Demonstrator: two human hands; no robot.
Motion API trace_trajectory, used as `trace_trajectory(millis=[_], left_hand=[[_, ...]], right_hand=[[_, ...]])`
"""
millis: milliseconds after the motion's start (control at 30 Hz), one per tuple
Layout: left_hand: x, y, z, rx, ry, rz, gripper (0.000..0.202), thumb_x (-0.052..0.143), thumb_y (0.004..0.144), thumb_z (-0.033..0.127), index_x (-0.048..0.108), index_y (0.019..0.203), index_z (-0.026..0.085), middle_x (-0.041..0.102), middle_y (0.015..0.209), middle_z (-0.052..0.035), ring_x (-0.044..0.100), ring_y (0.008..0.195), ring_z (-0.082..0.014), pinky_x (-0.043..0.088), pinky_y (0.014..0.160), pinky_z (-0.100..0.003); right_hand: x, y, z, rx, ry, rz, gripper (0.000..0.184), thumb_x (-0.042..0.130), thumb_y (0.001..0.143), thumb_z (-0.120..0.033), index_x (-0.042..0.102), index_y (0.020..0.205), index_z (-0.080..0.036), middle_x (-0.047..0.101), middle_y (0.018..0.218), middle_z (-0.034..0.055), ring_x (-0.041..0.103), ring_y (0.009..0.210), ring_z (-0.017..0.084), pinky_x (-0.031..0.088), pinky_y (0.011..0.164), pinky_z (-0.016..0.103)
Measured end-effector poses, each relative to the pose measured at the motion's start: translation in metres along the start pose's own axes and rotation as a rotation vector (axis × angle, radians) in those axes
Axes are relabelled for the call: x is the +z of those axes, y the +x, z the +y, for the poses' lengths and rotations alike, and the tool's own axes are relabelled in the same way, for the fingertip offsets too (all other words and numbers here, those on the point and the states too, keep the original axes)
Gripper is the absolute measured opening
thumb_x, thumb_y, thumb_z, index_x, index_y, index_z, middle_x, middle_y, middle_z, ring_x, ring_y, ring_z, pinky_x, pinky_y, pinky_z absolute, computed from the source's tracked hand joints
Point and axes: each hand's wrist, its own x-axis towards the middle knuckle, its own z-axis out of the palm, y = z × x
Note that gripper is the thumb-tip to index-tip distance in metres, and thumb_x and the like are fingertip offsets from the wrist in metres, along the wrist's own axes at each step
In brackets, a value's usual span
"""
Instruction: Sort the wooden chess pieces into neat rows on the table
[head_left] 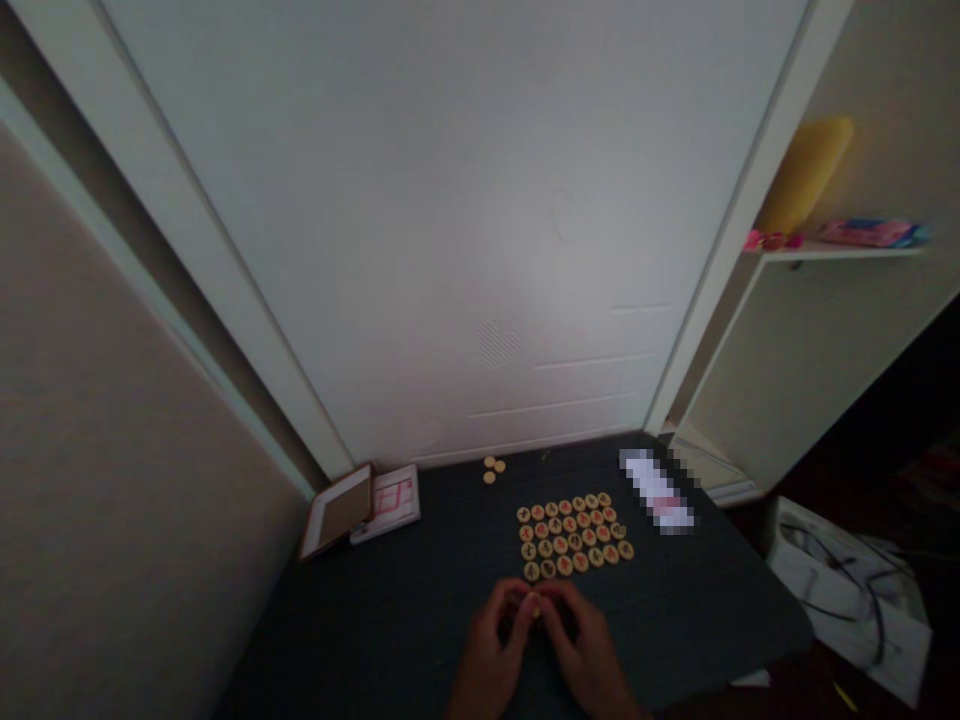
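Note:
On a dark table (390,620) lies a block of several round wooden game discs (574,537) with red and dark marks, laid out in neat rows. Just in front of that block my left hand (495,640) and my right hand (581,640) meet, fingers curled toward each other. Between the fingertips shows a small pale disc (535,605), pinched by both hands. Three more discs (493,468) lie apart near the table's far edge.
A brown-lidded box (339,510) and a white sheet with red print (390,500) lie at the far left. A white blurred strip (656,490) lies at the far right. White wall panel behind, shelf unit right, a bag with cables (847,590) on the floor.

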Motion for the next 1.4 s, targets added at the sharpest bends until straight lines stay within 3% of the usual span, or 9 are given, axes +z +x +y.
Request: trace_trajectory(millis=[233,533,800,967,1100,1233,1400], left_hand=[[0.004,0.000,-0.012,0.028,0.014,-0.011,0.029,0.057,0.096,0.044,0.065,0.113,0.022,0.075,0.107,-0.0076,0.070,0.095,-0.0220,0.055,0.088,-0.032],[0.003,0.000,-0.021,0.045,0.061,0.023,0.028,0.057,0.096,0.042,0.066,0.116,0.024,0.075,0.111,-0.0087,0.071,0.097,-0.0229,0.056,0.089,-0.033],[0.001,0.000,-0.019,0.024,0.071,0.028,0.031,0.057,0.095,0.046,0.069,0.111,0.023,0.076,0.108,-0.0083,0.071,0.097,-0.0239,0.056,0.090,-0.033],[0.001,0.000,-0.018,-0.018,0.066,0.010,0.035,0.054,0.096,0.048,0.067,0.117,0.023,0.077,0.095,-0.0066,0.072,0.092,-0.0236,0.056,0.088,-0.032],[0.001,-0.001,-0.021,-0.026,0.095,0.008,0.033,0.054,0.096,0.048,0.068,0.114,0.024,0.077,0.102,-0.0069,0.071,0.094,-0.0233,0.055,0.088,-0.031],[0.001,-0.003,-0.025,-0.004,0.136,0.008,0.030,0.056,0.096,0.046,0.068,0.113,0.024,0.076,0.107,-0.0076,0.071,0.098,-0.0239,0.054,0.091,-0.032],[0.001,-0.004,-0.024,0.058,0.161,-0.016,0.030,0.058,0.095,0.043,0.067,0.116,0.024,0.077,0.097,-0.0069,0.072,0.087,-0.0224,0.056,0.084,-0.029]], right_hand=[[-0.001,0.002,0.014,0.079,0.047,-0.005,0.031,0.052,0.098,-0.048,0.069,0.102,-0.023,0.074,0.101,0.0071,0.070,0.094,0.022,0.053,0.086,0.028],[0.000,0.003,0.006,0.093,0.078,0.009,0.026,0.057,0.096,-0.045,0.070,0.099,-0.022,0.075,0.096,0.0064,0.071,0.090,0.021,0.054,0.082,0.027],[-0.001,0.002,0.010,0.117,0.057,-0.001,0.029,0.061,0.094,-0.048,0.071,0.097,-0.020,0.075,0.090,0.0060,0.071,0.084,0.020,0.055,0.078,0.028],[-0.001,0.002,0.011,0.122,0.051,0.021,0.034,0.062,0.092,-0.052,0.072,0.096,-0.020,0.076,0.088,0.0071,0.072,0.083,0.022,0.056,0.077,0.029],[-0.002,0.002,0.010,0.145,0.053,0.001,0.033,0.061,0.092,-0.051,0.071,0.095,-0.020,0.077,0.089,0.0072,0.073,0.085,0.022,0.056,0.077,0.029],[0.000,0.001,0.012,0.172,0.041,0.015,0.033,0.063,0.091,-0.052,0.071,0.091,-0.020,0.076,0.084,0.0058,0.073,0.080,0.021,0.055,0.075,0.028],[0.000,0.001,0.016,0.198,0.053,0.037,0.036,0.066,0.087,-0.055,0.071,0.089,-0.019,0.076,0.081,0.0048,0.073,0.078,0.021,0.055,0.073,0.027]])
